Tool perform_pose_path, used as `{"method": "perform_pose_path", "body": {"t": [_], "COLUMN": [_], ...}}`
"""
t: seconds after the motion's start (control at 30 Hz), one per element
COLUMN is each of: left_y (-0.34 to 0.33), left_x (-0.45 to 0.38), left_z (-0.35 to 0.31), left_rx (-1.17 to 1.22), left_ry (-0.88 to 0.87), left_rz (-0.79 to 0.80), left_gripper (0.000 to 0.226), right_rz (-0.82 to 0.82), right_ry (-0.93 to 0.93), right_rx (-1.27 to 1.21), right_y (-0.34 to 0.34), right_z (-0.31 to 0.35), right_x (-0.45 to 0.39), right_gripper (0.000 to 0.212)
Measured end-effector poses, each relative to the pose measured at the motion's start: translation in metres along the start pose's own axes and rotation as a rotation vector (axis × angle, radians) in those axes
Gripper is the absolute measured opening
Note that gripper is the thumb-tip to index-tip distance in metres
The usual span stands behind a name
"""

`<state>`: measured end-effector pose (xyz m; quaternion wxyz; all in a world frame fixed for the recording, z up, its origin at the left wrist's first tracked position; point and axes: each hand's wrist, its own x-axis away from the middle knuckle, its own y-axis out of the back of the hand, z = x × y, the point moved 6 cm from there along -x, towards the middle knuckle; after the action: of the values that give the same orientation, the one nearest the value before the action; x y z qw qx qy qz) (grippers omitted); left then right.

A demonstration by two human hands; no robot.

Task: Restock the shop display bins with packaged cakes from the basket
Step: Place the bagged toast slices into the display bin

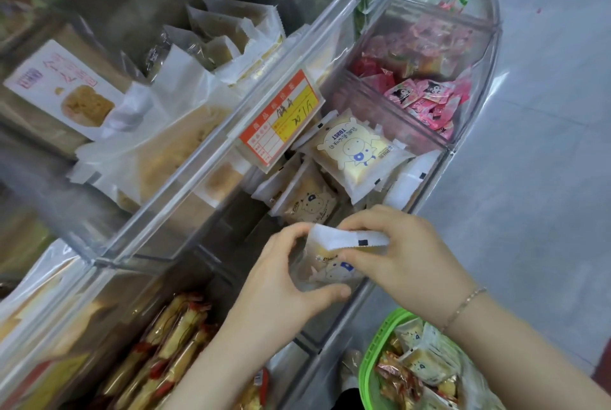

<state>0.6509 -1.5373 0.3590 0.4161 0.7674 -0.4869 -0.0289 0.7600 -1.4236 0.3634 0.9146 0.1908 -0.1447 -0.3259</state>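
Observation:
A packaged toast cake (334, 269) with a cartoon cow print is held between both hands over the near end of a clear bin (429, 178). My left hand (281, 280) grips its left side and underside. My right hand (403, 257) pinches its white sealed top edge. Several of the same cakes (350, 151) lie in that bin beyond the hands. The green basket (380, 340) sits at the bottom right, hanging below my right forearm, with several cow-print cakes (426, 360) and orange-wrapped snacks in it.
An orange and yellow price tag (281, 115) stands on the clear divider (211, 158). Pink wrapped sweets (426, 95) fill the bin beyond. White-bagged cakes (211, 56) fill the left bin, red-and-yellow packs (172, 337) the near-left bin. Grey floor (545, 145) lies right.

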Motion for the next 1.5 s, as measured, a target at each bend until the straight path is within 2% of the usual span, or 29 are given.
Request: {"method": "perform_pose_path", "body": {"t": [0.07,0.13,0.17,0.23,0.27,0.3,0.37,0.4,0.47,0.53,0.6,0.7,0.83,0.87,0.9,1.03,1.17,1.27,1.33,1.4,1.5], "left_y": [0.008,0.015,0.018,0.023,0.025,0.026,0.027,0.027,0.026,0.024,0.023,0.022,0.029,0.03,0.03,0.017,0.003,-0.001,-0.005,-0.013,-0.027], "left_x": [-0.001,-0.004,-0.005,-0.007,-0.007,-0.007,-0.008,-0.009,-0.012,-0.015,-0.017,-0.022,-0.033,-0.038,-0.044,-0.07,-0.082,-0.081,-0.08,-0.075,-0.065], "left_z": [-0.003,0.001,0.005,0.014,0.017,0.019,0.021,0.022,0.022,0.021,0.02,0.018,0.016,0.017,0.019,0.035,0.044,0.043,0.045,0.046,0.049], "left_rx": [0.086,0.097,0.081,0.022,-0.02,-0.065,-0.131,-0.152,-0.214,-0.284,-0.334,-0.413,-0.476,-0.472,-0.433,-0.13,-0.016,-0.018,0.058,0.3,0.817], "left_ry": [-0.058,-0.049,-0.018,0.048,0.069,0.084,0.111,0.12,0.126,0.114,0.099,0.086,0.06,0.063,0.076,0.245,0.337,0.337,0.36,0.418,0.531], "left_rz": [-0.068,-0.126,-0.154,-0.207,-0.226,-0.237,-0.244,-0.245,-0.228,-0.194,-0.186,-0.209,-0.232,-0.23,-0.224,-0.15,-0.134,-0.141,-0.113,-0.074,-0.089], "left_gripper": [0.047,0.025,0.018,0.015,0.013,0.012,0.014,0.016,0.017,0.016,0.015,0.015,0.016,0.017,0.018,0.024,0.027,0.025,0.027,0.034,0.039], "right_rz": [0.075,0.219,0.227,0.041,-0.06,-0.094,0.019,0.083,0.099,0.027,-0.03,-0.14,-0.475,-0.516,-0.493,-0.221,-0.171,-0.178,-0.211,-0.255,-0.33], "right_ry": [0.041,0.015,-0.023,-0.041,-0.007,0.037,0.118,0.148,0.193,0.24,0.22,0.17,0.098,0.027,-0.062,-0.405,-0.519,-0.598,-0.669,-0.767,-0.907], "right_rx": [0.155,0.092,0.021,0.011,0.159,0.374,0.833,0.985,1.121,1.156,1.063,0.699,0.149,0.077,0.061,-0.109,-0.072,0.019,-0.069,-0.279,-0.667], "right_y": [-0.008,-0.011,-0.004,0.023,0.036,0.042,0.033,0.025,0.012,0.009,0.014,0.031,0.07,0.074,0.07,0.011,-0.044,-0.073,-0.081,-0.086,-0.094], "right_z": [0.007,0.011,0.013,0.011,0.012,0.012,0.006,0.0,-0.008,-0.009,-0.006,0.008,0.036,0.038,0.037,0.02,0.01,-0.002,-0.012,-0.028,-0.054], "right_x": [-0.006,-0.015,-0.023,-0.043,-0.053,-0.062,-0.076,-0.081,-0.086,-0.086,-0.085,-0.078,-0.032,-0.014,0.003,0.048,0.033,0.007,-0.011,-0.026,-0.043], "right_gripper": [0.017,0.027,0.035,0.043,0.05,0.062,0.078,0.082,0.079,0.07,0.058,0.043,0.021,0.023,0.027,0.031,0.014,0.034,0.038,0.043,0.052]}}
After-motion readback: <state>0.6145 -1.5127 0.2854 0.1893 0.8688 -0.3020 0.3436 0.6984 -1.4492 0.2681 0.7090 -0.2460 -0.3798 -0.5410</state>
